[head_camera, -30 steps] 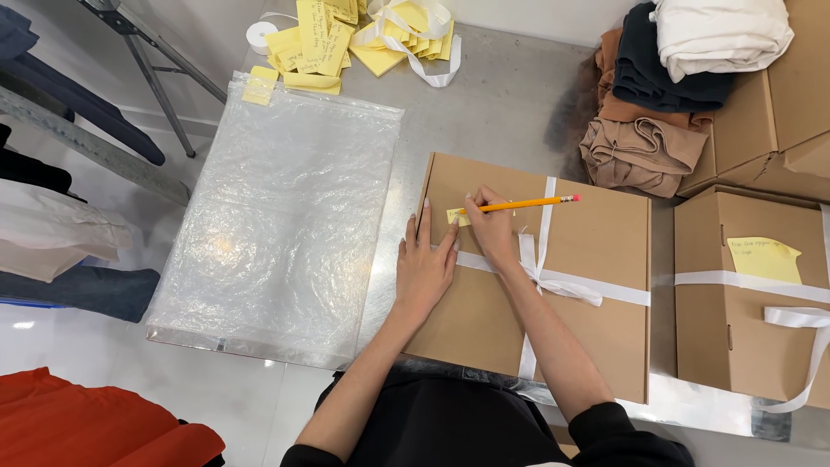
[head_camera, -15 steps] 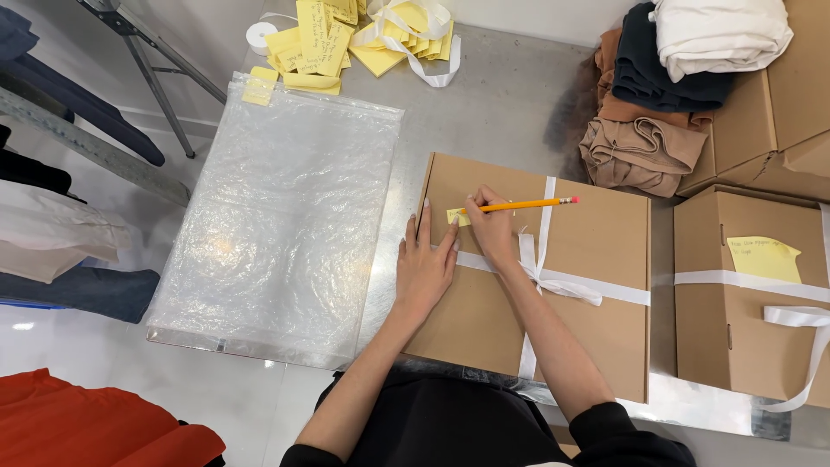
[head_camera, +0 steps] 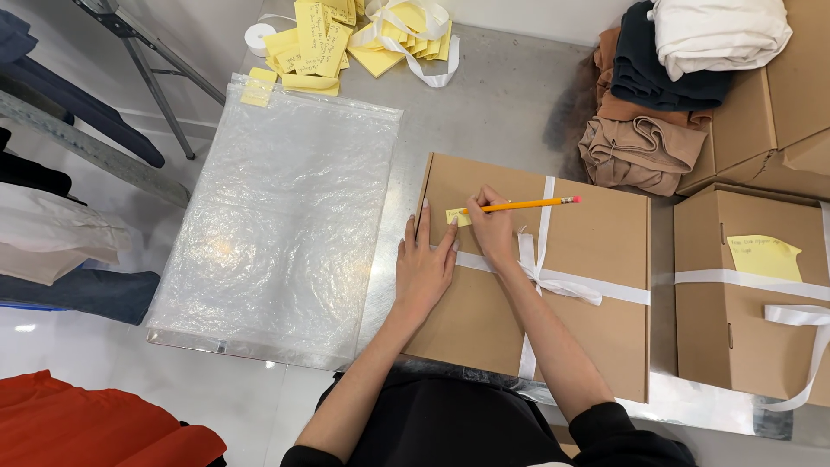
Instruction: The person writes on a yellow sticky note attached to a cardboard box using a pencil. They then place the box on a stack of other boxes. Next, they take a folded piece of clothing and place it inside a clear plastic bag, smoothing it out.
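A brown cardboard box [head_camera: 588,285] tied with white ribbon [head_camera: 553,281] lies on the grey table in front of me. My right hand [head_camera: 493,229] grips a yellow pencil [head_camera: 527,205] whose tip rests on a small yellow sticky note [head_camera: 456,216] near the box's top left corner. My left hand [head_camera: 424,264] lies flat on the box lid just left of the right hand, fingers spread, holding the box still.
A large clear plastic bag [head_camera: 277,225] lies to the left. Yellow notes [head_camera: 320,39], loose ribbon and a tape roll [head_camera: 258,37] sit at the far edge. Folded clothes [head_camera: 666,95] and more boxes [head_camera: 752,294] stand to the right. A garment rack [head_camera: 104,104] is on the left.
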